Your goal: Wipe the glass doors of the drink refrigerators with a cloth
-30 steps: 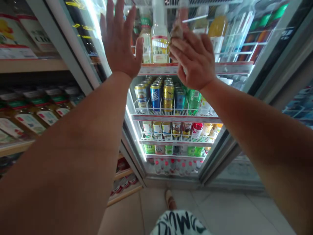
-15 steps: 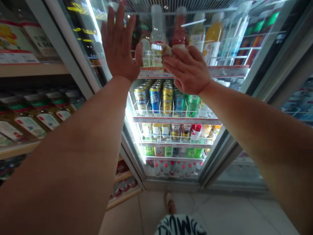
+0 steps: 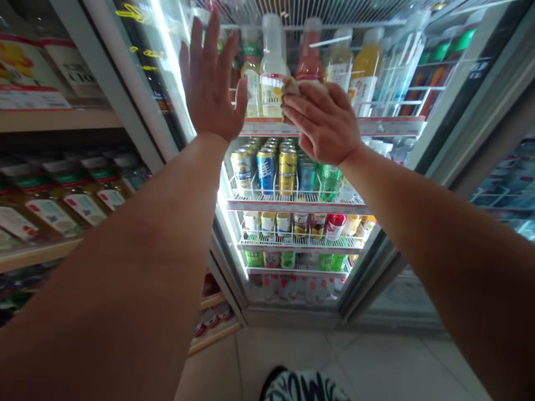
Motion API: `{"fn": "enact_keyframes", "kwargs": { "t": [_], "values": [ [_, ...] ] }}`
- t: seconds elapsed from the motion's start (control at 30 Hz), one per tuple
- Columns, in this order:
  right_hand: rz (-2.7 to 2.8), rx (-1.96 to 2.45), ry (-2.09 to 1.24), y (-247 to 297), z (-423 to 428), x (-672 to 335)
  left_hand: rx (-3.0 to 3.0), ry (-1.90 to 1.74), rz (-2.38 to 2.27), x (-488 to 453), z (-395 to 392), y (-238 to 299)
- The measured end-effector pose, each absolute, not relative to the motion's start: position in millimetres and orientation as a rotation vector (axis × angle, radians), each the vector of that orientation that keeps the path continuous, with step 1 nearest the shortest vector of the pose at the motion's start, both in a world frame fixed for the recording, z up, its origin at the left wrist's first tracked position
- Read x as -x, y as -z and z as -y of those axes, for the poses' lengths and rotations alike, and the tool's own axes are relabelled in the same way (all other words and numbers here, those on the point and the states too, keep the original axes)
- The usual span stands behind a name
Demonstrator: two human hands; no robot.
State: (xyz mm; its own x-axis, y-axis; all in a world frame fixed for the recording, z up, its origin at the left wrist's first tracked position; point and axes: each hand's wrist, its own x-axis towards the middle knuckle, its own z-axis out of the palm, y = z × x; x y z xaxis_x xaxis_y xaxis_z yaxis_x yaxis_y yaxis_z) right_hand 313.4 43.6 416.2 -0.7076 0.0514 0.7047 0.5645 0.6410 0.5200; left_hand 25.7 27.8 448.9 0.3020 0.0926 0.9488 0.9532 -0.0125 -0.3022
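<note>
**Hands on the cooler glass**

Shop aisle: pale floor tiles [image 3: 376,362] leave open room at 6 o'clock, while side shelves [image 3: 54,117] crowd the 9 o'clock edge. A lit cooler's glass door [image 3: 393,184] fills the middle. At 11 o'clock the left hand [image 3: 213,89] lies flat on the glass, fingers spread. At 12 o'clock the right hand [image 3: 324,125] pinches a wadded cloth [image 3: 291,87] against it. Behind, bottles [image 3: 271,67] fill the top rack and cans [image 3: 266,167] the next.
</note>
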Motion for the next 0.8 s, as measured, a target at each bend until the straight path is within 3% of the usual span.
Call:
{"fn": "enact_keyframes", "kwargs": {
  "t": [0.23, 0.57, 0.8],
  "values": [
    [1.987, 0.588, 0.954, -414.4, -45.5, -310.0, 1.37, 1.033, 0.963, -20.7, -48.3, -451.5],
    [2.49, 0.403, 1.027, -438.3, -36.0, -322.3, 1.671, 1.178, 1.089, -39.7, -14.7, -451.9],
    [1.784, 0.793, 0.958, -453.3, -37.5, -314.6, 1.664, 1.202, 1.108, -39.6, -15.8, -450.4]
  ]
}}
